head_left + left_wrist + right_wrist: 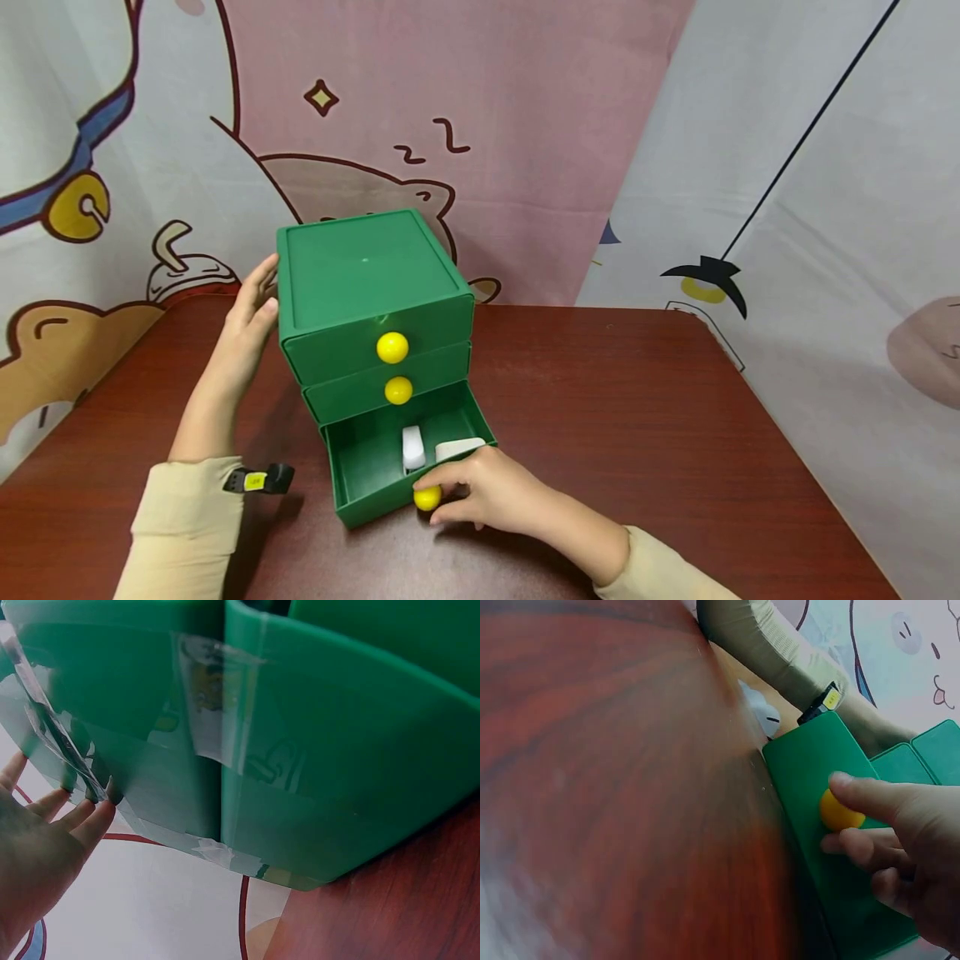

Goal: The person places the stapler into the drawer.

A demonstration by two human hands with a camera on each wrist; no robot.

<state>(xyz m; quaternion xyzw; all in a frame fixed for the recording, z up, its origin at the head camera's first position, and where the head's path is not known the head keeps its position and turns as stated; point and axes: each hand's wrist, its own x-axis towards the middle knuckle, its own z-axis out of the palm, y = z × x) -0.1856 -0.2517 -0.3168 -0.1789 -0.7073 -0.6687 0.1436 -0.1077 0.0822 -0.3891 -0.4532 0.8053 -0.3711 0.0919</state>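
Note:
A green drawer cabinet (367, 271) with round yellow knobs stands on the table, its bottom drawer (367, 454) pulled out. My right hand (498, 492) pinches the bottom drawer's yellow knob (840, 812) between thumb and fingers, as the right wrist view shows. Against the cabinet's left side rests my left hand (251, 312), fingers extended; its fingertips touch the green side wall (142, 712) near clear tape. Inside the open drawer lie a small white rounded object (413, 448) and a flat white piece (457, 447), partly behind the drawer's front and my right hand. Their kinds are unclear.
The cabinet's top drawer (337, 358) and middle drawer (345, 398) are closed. Under everything is a dark red-brown wooden table (637, 417). A printed cartoon cloth (525, 150) hangs behind the table's far edge. A black wrist strap (258, 479) sits at the left cuff.

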